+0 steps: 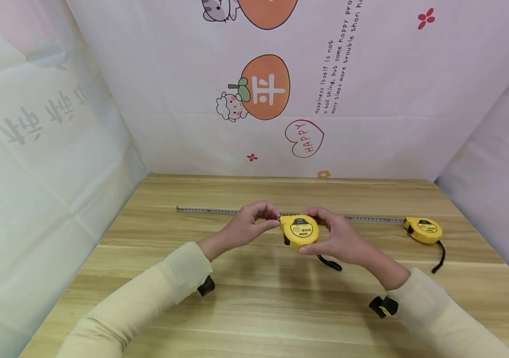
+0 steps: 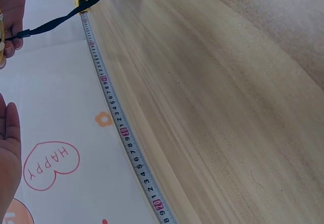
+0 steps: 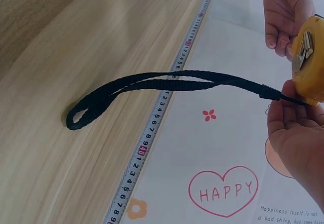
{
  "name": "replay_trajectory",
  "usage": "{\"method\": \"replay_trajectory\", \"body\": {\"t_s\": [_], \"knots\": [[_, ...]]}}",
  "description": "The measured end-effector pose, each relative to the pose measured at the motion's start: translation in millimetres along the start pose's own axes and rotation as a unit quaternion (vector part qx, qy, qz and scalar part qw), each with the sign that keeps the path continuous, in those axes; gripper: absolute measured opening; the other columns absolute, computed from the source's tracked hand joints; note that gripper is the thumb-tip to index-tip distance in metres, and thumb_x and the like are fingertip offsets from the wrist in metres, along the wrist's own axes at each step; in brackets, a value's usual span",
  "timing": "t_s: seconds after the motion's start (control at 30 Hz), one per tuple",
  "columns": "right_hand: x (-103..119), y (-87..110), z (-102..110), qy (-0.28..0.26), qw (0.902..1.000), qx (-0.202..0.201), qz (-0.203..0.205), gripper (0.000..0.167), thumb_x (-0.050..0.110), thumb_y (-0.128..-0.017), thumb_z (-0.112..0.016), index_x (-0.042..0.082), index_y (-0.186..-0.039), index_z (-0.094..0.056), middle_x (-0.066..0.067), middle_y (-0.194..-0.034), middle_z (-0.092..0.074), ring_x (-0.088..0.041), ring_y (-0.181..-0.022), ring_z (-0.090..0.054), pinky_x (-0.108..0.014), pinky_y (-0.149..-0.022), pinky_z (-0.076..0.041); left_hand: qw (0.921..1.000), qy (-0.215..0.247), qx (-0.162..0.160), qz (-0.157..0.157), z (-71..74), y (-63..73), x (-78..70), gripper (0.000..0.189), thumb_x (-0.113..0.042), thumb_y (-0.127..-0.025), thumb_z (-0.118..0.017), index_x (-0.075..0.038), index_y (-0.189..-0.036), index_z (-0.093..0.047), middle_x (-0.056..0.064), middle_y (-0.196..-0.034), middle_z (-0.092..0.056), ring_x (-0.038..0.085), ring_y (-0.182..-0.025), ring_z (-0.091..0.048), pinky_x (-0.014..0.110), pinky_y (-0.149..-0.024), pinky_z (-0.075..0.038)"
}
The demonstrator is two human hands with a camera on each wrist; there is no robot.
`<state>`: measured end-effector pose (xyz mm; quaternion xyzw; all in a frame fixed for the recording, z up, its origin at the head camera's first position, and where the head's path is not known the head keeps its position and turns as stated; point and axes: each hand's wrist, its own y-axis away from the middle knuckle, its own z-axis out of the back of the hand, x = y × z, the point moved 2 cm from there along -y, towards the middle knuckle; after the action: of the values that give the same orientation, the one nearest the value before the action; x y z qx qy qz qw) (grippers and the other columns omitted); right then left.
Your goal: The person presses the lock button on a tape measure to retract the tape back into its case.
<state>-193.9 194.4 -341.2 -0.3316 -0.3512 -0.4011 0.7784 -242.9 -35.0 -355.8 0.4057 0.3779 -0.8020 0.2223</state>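
A yellow tape measure is held above the table in the head view, its labelled face up. My right hand grips the case from the right, thumb below and fingers at the upper edge. My left hand pinches at the small metal end hook by the case's mouth, thumb against forefinger. In the right wrist view a black wrist strap hangs from the case, and a metal belt clip shows on its back. The left fingertips' contact is hidden in both wrist views.
Behind the hands, a second yellow tape measure lies on the wooden table at the right. Its blade stretches left across the table, partly hidden by the hands. Printed white cloth walls the back and sides.
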Motion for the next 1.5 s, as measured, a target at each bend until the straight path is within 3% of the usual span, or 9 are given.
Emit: {"method": "replay_trajectory", "body": {"t_s": [0.4,0.67,0.93,1.2,1.5], "knots": [[-1.1,-0.5,-0.6,0.002,0.9999,-0.003,0.012,0.065,0.012,-0.072,-0.088,0.001,-0.125,-0.053,-0.007,-0.117,-0.060,-0.023,-0.103,-0.056,-0.052,-0.095,-0.040,0.9996,0.010,0.016,0.023,-0.8,-0.4,-0.9,0.013,-0.001,-0.095,-0.061,0.002,-0.107,-0.062,0.010,-0.101,-0.063,0.018,-0.090,-0.059,0.035,-0.082,-0.051],[-1.1,0.0,-1.9,-0.010,0.9999,-0.001,0.002,0.067,0.017,-0.071,-0.089,0.003,-0.126,-0.053,-0.005,-0.117,-0.060,-0.023,-0.105,-0.056,-0.052,-0.096,-0.040,0.9994,0.010,0.022,0.025,-1.6,0.8,-12.0,0.014,0.005,-0.095,-0.058,0.007,-0.109,-0.059,0.017,-0.103,-0.062,0.024,-0.092,-0.059,0.044,-0.084,-0.050],[-1.1,0.0,-2.6,-0.016,0.9998,-0.011,-0.004,0.068,0.019,-0.072,-0.088,0.001,-0.126,-0.052,-0.008,-0.120,-0.058,-0.024,-0.110,-0.056,-0.051,-0.098,-0.040,0.9994,0.025,0.017,0.014,-0.2,2.2,1.8,0.019,-0.003,-0.096,-0.061,0.002,-0.114,-0.060,0.009,-0.104,-0.063,0.019,-0.093,-0.059,0.041,-0.085,-0.049],[-2.9,-0.5,-2.5,-0.009,0.9995,-0.025,-0.014,0.068,0.017,-0.075,-0.086,-0.002,-0.129,-0.050,-0.012,-0.124,-0.057,-0.026,-0.112,-0.055,-0.047,-0.096,-0.043,0.9999,0.007,0.011,-0.004,-0.9,3.9,0.8,0.040,-0.009,-0.087,-0.074,-0.003,-0.122,-0.058,0.004,-0.112,-0.061,0.033,-0.107,-0.055,0.048,-0.095,-0.044],[-1.1,-2.9,-5.7,0.009,0.9988,-0.042,-0.024,0.069,0.019,-0.073,-0.087,-0.001,-0.128,-0.051,-0.011,-0.123,-0.057,-0.025,-0.113,-0.055,-0.040,-0.096,-0.044,0.9990,-0.043,0.006,-0.002,-2.8,4.4,-0.8,0.058,-0.015,-0.078,-0.084,-0.005,-0.127,-0.055,0.000,-0.117,-0.059,0.016,-0.109,-0.053,0.037,-0.098,-0.042]]}}
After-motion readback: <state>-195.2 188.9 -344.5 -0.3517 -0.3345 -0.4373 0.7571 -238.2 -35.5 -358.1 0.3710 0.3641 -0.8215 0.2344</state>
